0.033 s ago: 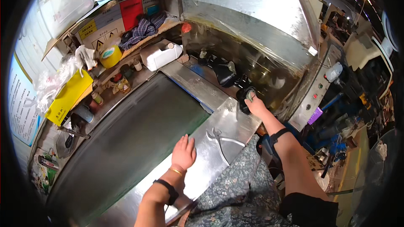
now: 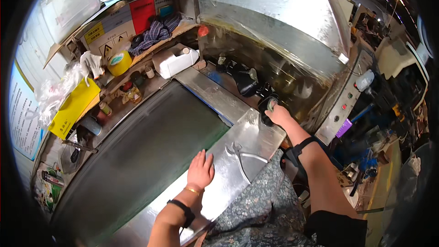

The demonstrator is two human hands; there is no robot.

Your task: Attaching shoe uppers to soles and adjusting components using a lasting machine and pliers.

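My left hand (image 2: 200,170) lies flat, fingers stretched out, on the bare metal edge (image 2: 219,174) beside a dark belt-like surface (image 2: 151,151). Farther right, my right hand (image 2: 280,115) is closed at a black rounded piece (image 2: 266,118). A small pale green bit (image 2: 272,104) shows by its fingertips; the fingers partly hide what they grip. Just beyond that hand sits a glossy black shaped part (image 2: 247,83). Between my two hands, a pair of metal pliers (image 2: 240,158) rests on the sheet metal with its handles spread, touched by neither hand.
A white jug (image 2: 180,64) stands past the belt's far end. Along the left are a yellow box (image 2: 75,110), a yellow tape roll (image 2: 120,63) and small bottles. Behind the black part rises a metal hood (image 2: 270,9). To the right is a panel with buttons (image 2: 340,110).
The view has shifted very slightly. Both hands keep nearly the same places, and the pliers lie as before.
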